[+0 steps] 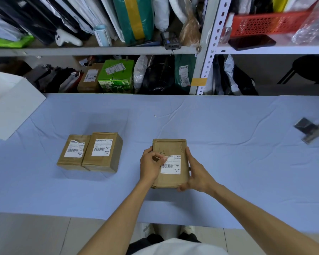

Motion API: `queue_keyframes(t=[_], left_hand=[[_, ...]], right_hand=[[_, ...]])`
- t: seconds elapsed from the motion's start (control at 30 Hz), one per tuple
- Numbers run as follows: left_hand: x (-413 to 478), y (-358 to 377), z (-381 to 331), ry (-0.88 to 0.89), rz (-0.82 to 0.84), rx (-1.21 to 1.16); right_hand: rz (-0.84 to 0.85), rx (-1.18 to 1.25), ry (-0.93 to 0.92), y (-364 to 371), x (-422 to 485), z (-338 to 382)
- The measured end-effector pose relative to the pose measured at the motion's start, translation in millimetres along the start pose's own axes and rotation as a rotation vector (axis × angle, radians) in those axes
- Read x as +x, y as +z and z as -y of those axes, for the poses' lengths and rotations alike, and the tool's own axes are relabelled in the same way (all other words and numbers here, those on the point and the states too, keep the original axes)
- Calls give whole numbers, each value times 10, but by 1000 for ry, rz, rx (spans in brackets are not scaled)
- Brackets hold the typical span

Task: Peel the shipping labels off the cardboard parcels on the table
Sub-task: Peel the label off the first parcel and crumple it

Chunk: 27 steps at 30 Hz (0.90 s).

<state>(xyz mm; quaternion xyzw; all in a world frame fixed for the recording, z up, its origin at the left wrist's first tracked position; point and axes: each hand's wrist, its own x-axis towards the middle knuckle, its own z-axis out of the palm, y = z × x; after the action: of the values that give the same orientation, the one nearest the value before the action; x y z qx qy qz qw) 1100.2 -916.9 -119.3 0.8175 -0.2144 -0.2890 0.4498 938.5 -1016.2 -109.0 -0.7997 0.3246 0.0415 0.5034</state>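
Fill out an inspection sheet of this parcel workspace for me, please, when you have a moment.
Surface: table under a wrinkled pale blue cloth.
Job's things: held parcel, its label lifted at the upper left corner; left parcel and right parcel touch side by side, each with its label still on.
Clutter: white box at the left edge; blurred metal object at the right edge.
Grippers: left hand pinches the label's lifted corner; right hand grips the held parcel's right side.
Cables: nothing seen.
Surroundings: metal shelving behind the table, packed with bags and parcels; red basket and black phone on it.
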Motion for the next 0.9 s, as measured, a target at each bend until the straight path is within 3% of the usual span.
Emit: queue_keyframes(t=[0.9], left_hand=[[-24,-65,-47,17,49,-21]], right_hand=[[42,-47,27,-29,27,-4]])
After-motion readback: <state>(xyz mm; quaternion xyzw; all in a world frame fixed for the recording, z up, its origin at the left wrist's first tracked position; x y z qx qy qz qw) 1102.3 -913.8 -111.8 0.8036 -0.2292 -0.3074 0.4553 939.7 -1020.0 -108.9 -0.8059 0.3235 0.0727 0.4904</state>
